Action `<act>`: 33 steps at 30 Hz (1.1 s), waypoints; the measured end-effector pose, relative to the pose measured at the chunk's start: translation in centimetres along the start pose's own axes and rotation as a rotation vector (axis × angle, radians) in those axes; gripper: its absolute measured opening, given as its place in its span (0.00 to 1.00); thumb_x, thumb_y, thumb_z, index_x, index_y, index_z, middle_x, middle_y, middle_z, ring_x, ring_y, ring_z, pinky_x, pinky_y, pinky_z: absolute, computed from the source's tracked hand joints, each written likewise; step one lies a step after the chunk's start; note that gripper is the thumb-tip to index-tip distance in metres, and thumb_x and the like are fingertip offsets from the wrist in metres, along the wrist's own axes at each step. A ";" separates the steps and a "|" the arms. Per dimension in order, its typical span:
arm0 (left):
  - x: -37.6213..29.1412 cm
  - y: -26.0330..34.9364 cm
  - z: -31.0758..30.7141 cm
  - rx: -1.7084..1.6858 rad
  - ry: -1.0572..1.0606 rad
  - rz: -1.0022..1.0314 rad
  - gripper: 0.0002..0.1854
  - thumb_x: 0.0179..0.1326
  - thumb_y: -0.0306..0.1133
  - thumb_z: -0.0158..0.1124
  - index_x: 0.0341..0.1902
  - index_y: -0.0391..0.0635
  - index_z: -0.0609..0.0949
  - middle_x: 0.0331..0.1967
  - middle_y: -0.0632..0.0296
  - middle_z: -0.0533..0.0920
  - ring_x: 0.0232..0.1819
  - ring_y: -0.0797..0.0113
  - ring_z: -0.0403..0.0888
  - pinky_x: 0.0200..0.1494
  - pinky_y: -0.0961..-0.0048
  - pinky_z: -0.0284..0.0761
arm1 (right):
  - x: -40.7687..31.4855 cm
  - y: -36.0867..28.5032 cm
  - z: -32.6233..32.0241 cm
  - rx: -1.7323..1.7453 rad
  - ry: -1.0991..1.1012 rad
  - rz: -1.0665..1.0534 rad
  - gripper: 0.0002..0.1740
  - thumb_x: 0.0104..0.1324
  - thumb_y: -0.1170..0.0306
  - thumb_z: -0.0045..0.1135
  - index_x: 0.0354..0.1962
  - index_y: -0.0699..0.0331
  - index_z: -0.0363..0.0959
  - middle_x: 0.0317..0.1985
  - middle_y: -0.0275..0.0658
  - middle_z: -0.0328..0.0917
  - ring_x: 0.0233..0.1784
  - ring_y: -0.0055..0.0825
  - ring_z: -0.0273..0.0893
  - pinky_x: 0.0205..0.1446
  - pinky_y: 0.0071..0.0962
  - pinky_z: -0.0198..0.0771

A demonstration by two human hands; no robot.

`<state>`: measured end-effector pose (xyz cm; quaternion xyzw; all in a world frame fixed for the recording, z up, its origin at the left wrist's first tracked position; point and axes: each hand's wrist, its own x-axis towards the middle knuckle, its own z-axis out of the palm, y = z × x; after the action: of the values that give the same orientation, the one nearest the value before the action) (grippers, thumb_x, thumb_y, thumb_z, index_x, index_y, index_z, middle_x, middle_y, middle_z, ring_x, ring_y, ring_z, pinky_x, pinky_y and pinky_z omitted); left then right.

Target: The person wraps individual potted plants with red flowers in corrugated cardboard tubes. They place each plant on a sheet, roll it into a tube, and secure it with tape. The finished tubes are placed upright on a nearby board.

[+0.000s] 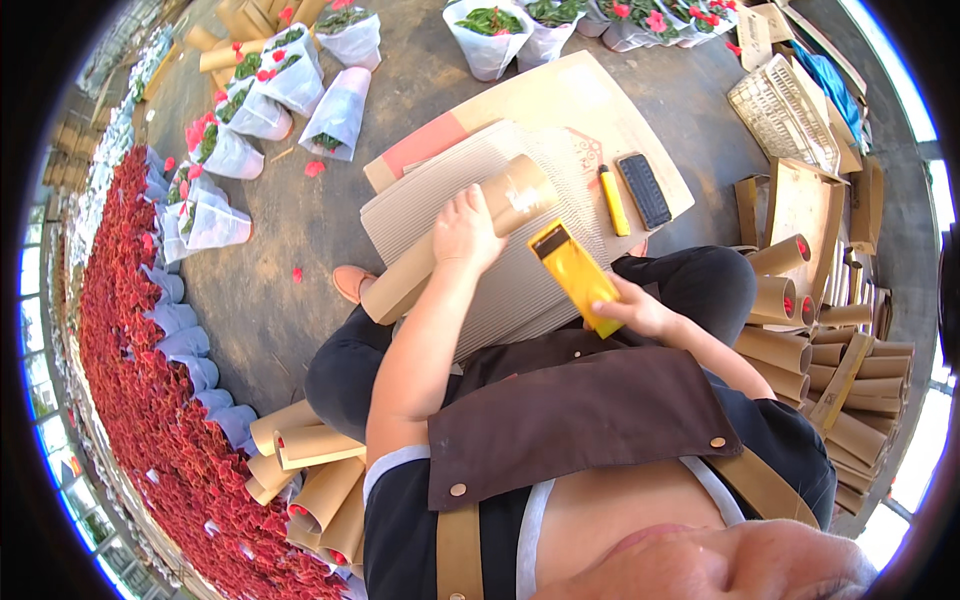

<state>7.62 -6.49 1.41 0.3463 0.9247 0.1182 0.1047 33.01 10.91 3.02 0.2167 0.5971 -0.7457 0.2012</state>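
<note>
My left hand (466,232) lies over a rolled kraft-paper tube (401,281), its fingers curled on it. A shiny clear patch, like tape, shows near the tube's far end. My right hand (637,306) grips a yellow box-shaped hand tool (574,274) with a dark slot at its far end, tilted toward the tube. Under the tube are corrugated cardboard sheets (495,307), spread on a flat printed carton (555,86) across my lap area. To the right on the carton rest a yellow pen-like tool (613,202) with a black end and a dark ribbed rectangular block (643,191).
Wrapped potted flowers (225,154) stand at left and a wrapped pot (487,34) at the back; another pot (335,112) lies tipped. Rolled paper tubes (862,409) are stacked at right, more tubes (322,487) by my left side. A woven basket (784,112) sits beyond cartons.
</note>
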 end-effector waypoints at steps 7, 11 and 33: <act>-6.4 3.1 -8.2 0.163 0.287 0.699 0.45 0.43 0.42 0.79 0.66 0.39 0.71 0.55 0.51 0.78 0.55 0.51 0.79 0.56 0.56 0.79 | 6.9 -8.0 -6.9 0.236 0.046 0.163 0.27 0.66 0.70 0.64 0.61 0.67 0.71 0.56 0.40 0.80 0.57 0.28 0.78 0.59 0.31 0.75; -5.0 2.8 -8.9 0.343 0.017 0.423 0.43 0.43 0.40 0.80 0.63 0.39 0.72 0.48 0.52 0.81 0.49 0.50 0.82 0.51 0.57 0.80 | 6.6 -13.3 -3.4 0.441 -0.366 -0.509 0.39 0.70 0.51 0.61 0.67 0.69 0.63 0.55 0.45 0.79 0.57 0.33 0.78 0.67 0.35 0.68; -2.0 -1.0 -8.4 -1.174 -0.136 0.251 0.52 0.46 0.43 0.83 0.73 0.40 0.65 0.65 0.55 0.75 0.66 0.63 0.73 0.66 0.62 0.72 | 14.9 -11.2 -1.7 -0.121 0.354 -0.253 0.29 0.67 0.52 0.60 0.51 0.71 0.77 0.43 0.48 0.85 0.43 0.41 0.85 0.48 0.40 0.79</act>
<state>6.18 -9.84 9.28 0.3440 0.6480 0.5981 0.3225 14.56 14.29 3.27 0.2550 0.6893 -0.6780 0.0109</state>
